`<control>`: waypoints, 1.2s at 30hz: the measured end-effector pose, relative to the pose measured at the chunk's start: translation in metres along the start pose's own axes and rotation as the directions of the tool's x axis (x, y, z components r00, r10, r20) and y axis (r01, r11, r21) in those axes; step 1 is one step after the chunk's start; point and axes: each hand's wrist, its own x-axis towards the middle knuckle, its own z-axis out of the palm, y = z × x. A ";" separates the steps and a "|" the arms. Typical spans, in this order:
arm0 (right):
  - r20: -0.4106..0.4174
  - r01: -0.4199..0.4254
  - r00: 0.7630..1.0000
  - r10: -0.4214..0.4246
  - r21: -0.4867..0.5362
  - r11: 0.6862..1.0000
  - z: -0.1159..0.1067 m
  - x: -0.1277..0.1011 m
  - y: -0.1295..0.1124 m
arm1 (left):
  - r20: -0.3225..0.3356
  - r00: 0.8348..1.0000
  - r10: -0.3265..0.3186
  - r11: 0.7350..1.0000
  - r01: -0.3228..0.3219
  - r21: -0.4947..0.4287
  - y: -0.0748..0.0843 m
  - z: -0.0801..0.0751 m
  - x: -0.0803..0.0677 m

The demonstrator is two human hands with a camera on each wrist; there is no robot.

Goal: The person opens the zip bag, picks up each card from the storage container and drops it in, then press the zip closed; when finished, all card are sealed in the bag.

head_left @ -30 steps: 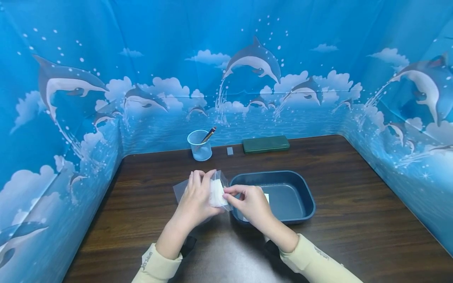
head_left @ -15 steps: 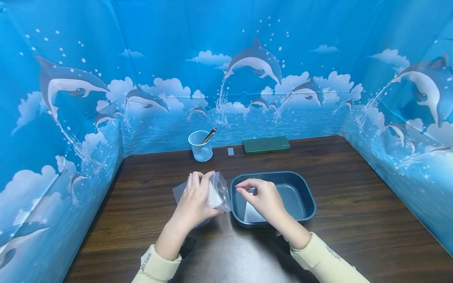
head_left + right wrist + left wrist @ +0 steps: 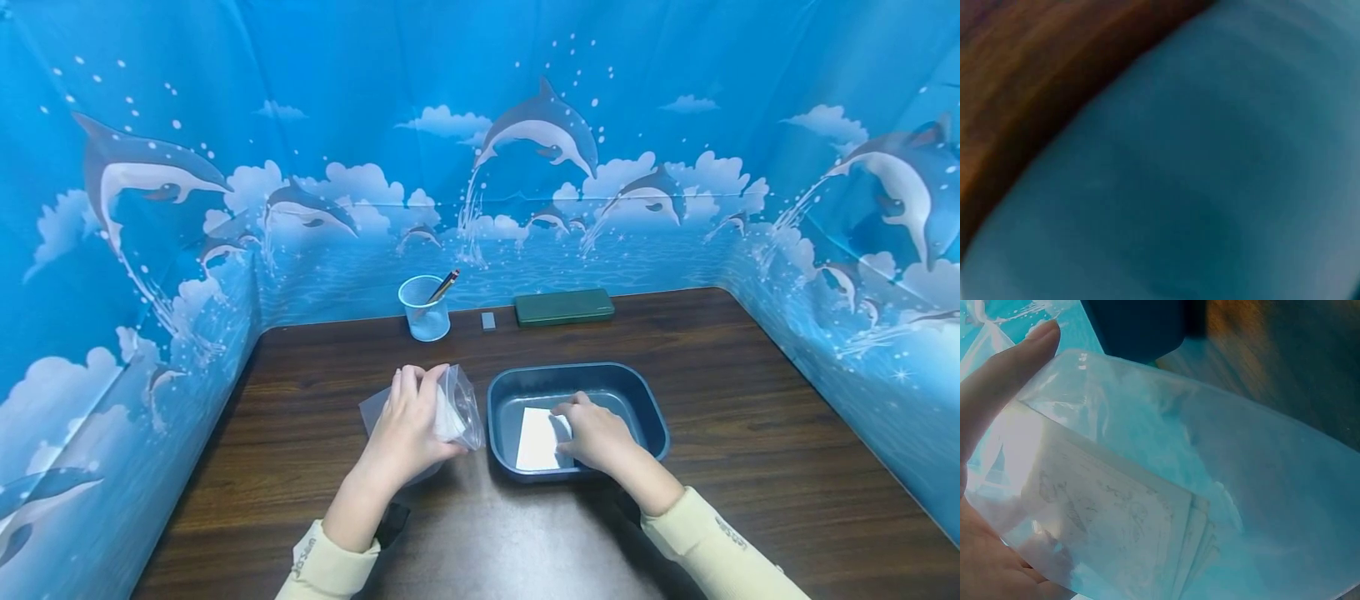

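My left hand [image 3: 408,417] grips a clear plastic bag [image 3: 467,408] above the table, left of a dark blue tray [image 3: 652,408]. Inside the bag is a stack of white cards [image 3: 1104,506], with faint printed marks showing through in the left wrist view. The thumb [image 3: 1007,378] lies along the bag's edge there. My right hand [image 3: 596,433] is over the tray, its thumb and fingers bent and spread apart at the right edge of a white card [image 3: 536,440] lying in it. Part of that card is hidden under the hand. The right wrist view is blurred.
Behind the hands stand a light blue mesh pen cup [image 3: 426,310] with pencils [image 3: 444,287], a small grey block [image 3: 488,321] and a green case [image 3: 564,307]. A dolphin-print curtain [image 3: 360,100] surrounds the brown wooden table [image 3: 247,492].
My right hand has left the bag's mouth and moved right and down to the card in the tray, its fingers parting. The left hand, still gripping the bag, has shifted slightly left.
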 end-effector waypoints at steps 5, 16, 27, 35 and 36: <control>0.024 -0.006 1.000 0.006 -0.015 1.000 0.004 0.004 0.006 | 0.006 1.000 -0.001 1.000 0.001 -0.001 0.000 -0.001 0.000; 0.037 -0.004 0.999 0.004 -0.013 1.000 0.007 0.009 0.006 | 0.004 1.000 -0.002 1.000 0.002 0.004 0.002 -0.002 0.000; 0.057 -0.055 0.997 0.052 0.043 0.998 0.008 0.015 0.008 | 0.005 1.000 -0.012 1.000 0.012 -0.001 0.001 -0.001 -0.001; 0.002 -0.047 0.999 0.047 0.082 0.996 0.008 0.014 0.008 | 0.008 1.000 -0.023 1.000 0.023 -0.002 0.001 -0.002 -0.001; -0.009 -0.042 0.999 0.043 0.080 0.996 0.008 0.014 0.009 | 0.009 1.000 -0.024 1.000 0.024 -0.004 0.002 -0.002 -0.001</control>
